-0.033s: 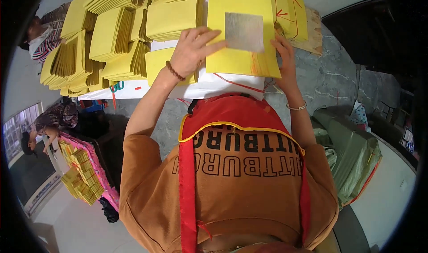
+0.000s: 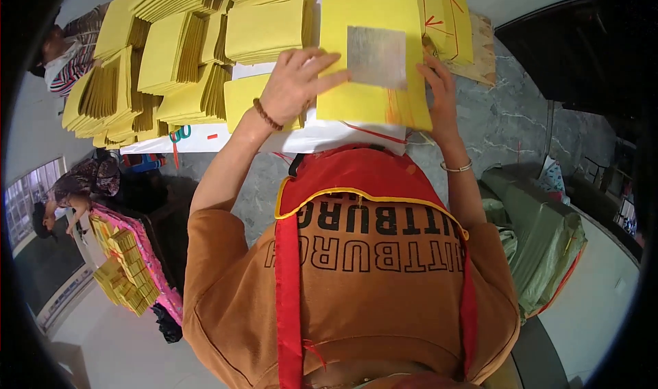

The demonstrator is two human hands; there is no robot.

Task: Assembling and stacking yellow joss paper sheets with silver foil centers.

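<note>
Left hand [image 2: 296,84] resting on left of paper [image 2: 377,56], fingers spread; right hand [image 2: 441,91] lying along right edge, grip unclear. Light, even pressure probably serving best.

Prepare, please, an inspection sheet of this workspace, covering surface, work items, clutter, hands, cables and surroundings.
Surface: white-covered table, mostly hidden under paper.
Work items: yellow paper with silver-grey square between the hands; folded yellow paper stack, one of many at left; yellow bundles with red string at right.
Clutter: teal loops, possibly scissors handles, and small red piece near the front edge.
Hands: left hand on the paper's left part; right hand at its right edge, grip unclear.
Cables: nothing seen.
Surroundings: grey floor; co-worker at left beside pink cloth; green-wrapped item at right.
</note>
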